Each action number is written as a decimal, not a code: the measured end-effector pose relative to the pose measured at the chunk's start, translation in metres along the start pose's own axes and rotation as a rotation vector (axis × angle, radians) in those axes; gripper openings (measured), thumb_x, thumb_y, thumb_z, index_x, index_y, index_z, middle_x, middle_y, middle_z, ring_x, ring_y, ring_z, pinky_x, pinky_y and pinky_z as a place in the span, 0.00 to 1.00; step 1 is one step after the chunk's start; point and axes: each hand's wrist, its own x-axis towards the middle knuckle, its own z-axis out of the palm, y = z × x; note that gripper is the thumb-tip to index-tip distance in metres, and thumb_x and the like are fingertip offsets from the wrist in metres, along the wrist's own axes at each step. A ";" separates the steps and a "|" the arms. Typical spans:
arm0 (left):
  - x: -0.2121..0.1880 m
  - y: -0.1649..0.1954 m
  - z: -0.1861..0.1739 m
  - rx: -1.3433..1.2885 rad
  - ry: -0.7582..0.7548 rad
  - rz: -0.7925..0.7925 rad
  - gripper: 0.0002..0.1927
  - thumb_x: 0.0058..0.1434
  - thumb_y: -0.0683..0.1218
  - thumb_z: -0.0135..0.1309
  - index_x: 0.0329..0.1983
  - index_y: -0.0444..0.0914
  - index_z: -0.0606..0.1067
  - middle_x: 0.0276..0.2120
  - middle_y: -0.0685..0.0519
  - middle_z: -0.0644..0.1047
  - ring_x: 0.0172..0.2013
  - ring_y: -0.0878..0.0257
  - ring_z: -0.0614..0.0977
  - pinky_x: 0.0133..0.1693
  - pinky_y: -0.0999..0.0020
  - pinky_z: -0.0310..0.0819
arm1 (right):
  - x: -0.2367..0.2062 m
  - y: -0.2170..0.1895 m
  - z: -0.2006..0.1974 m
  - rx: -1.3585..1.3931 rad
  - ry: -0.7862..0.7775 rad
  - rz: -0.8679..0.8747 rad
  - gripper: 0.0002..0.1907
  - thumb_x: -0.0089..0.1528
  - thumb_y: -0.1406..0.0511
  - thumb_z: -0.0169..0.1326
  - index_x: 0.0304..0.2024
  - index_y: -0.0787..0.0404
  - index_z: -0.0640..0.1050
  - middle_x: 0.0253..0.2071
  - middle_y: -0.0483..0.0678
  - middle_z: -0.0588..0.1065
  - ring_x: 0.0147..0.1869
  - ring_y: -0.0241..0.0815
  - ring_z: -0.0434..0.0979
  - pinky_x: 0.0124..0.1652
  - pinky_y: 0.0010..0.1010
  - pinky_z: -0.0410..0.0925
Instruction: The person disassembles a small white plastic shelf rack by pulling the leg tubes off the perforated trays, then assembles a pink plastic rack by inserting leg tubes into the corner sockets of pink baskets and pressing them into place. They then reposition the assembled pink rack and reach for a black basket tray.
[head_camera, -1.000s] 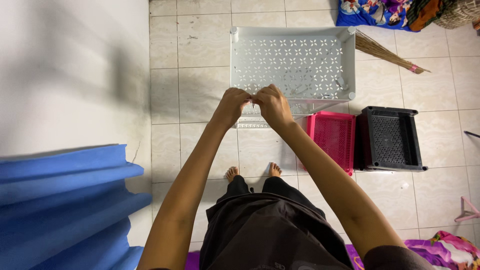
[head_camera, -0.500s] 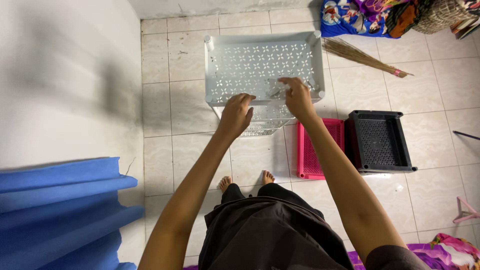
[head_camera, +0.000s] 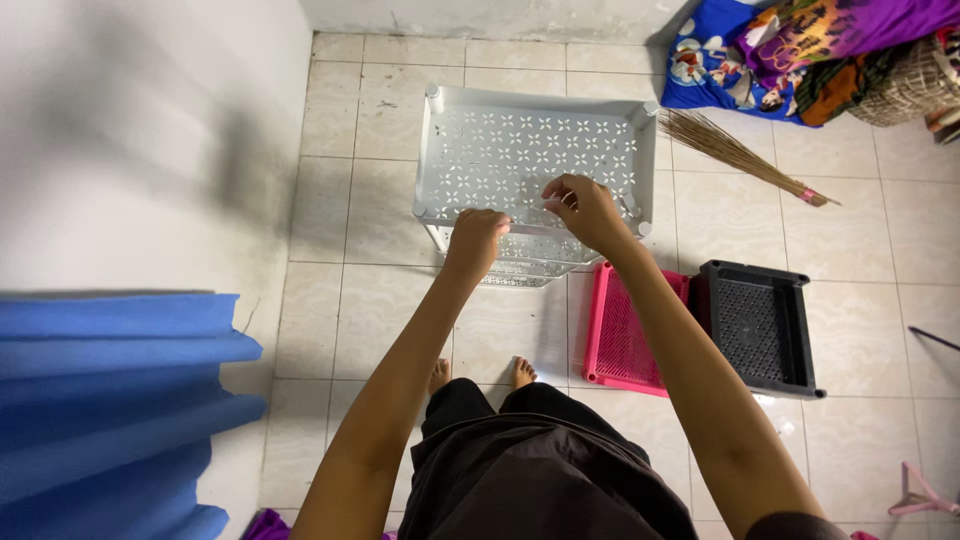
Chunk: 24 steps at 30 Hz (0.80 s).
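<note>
Beige tiled floor (head_camera: 380, 210) beside a white wall (head_camera: 130, 130); white perforated plastic rack (head_camera: 520, 150) stands upright, left hand (head_camera: 476, 240) and right hand (head_camera: 585, 208) each clamped on its front rim

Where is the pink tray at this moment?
In the head view the pink tray lies on the floor at the person's right, beside the black tray, under the right forearm.

Both arms are bare from the shoulder down, with no sleeves, watch or bracelet showing; the left hand (head_camera: 476, 240) and right hand (head_camera: 588, 210) carry no rings or gloves; a loose black garment (head_camera: 540, 470), creased in folds, covers the lap and legs; both feet (head_camera: 480, 374) are bare, toes showing.
</note>
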 end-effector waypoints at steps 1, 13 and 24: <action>0.001 0.000 -0.001 -0.002 0.006 -0.003 0.04 0.62 0.39 0.57 0.38 0.37 0.81 0.34 0.49 0.81 0.40 0.50 0.80 0.50 0.57 0.69 | -0.003 -0.003 -0.003 -0.024 0.011 -0.088 0.10 0.61 0.68 0.62 0.45 0.62 0.80 0.40 0.52 0.79 0.40 0.45 0.80 0.43 0.36 0.74; 0.006 0.000 -0.008 0.033 0.007 -0.019 0.02 0.61 0.41 0.58 0.33 0.38 0.80 0.29 0.51 0.82 0.36 0.54 0.82 0.47 0.58 0.69 | 0.001 -0.025 0.018 -0.115 -0.137 -0.295 0.07 0.62 0.70 0.58 0.43 0.64 0.83 0.41 0.55 0.81 0.39 0.48 0.83 0.40 0.38 0.75; 0.011 0.007 -0.016 -0.032 0.003 -0.004 0.05 0.61 0.41 0.59 0.30 0.36 0.79 0.28 0.49 0.81 0.32 0.52 0.82 0.42 0.59 0.72 | -0.005 -0.023 0.031 -0.072 -0.033 -0.352 0.06 0.61 0.75 0.59 0.41 0.68 0.79 0.40 0.59 0.80 0.42 0.55 0.83 0.41 0.39 0.75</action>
